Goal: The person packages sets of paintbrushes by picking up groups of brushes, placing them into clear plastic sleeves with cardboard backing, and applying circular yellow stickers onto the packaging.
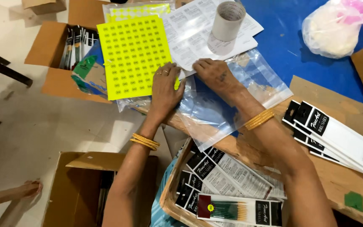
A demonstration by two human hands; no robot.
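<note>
Head view: the yellow sticker sheet [133,56] is pressed by the left hand [164,90], fingers together; the clear bag [232,98] is best held flat by the right hand [215,75], fingers spread.

Sticker sheet [133,56] lies left of the clear bags [227,101] on the desk [316,63]; cardboard roll [228,20] stands behind them; brush packs [337,136] lie right.

The blue table [299,46] bears a cardboard sheet [341,168] toward four o'clock, clear plastic bags [232,101] at centre, white label sheets [190,33] and a tape core [228,21] at twelve, and a knotted bag [330,29], possibly of powder, at one o'clock.
</note>
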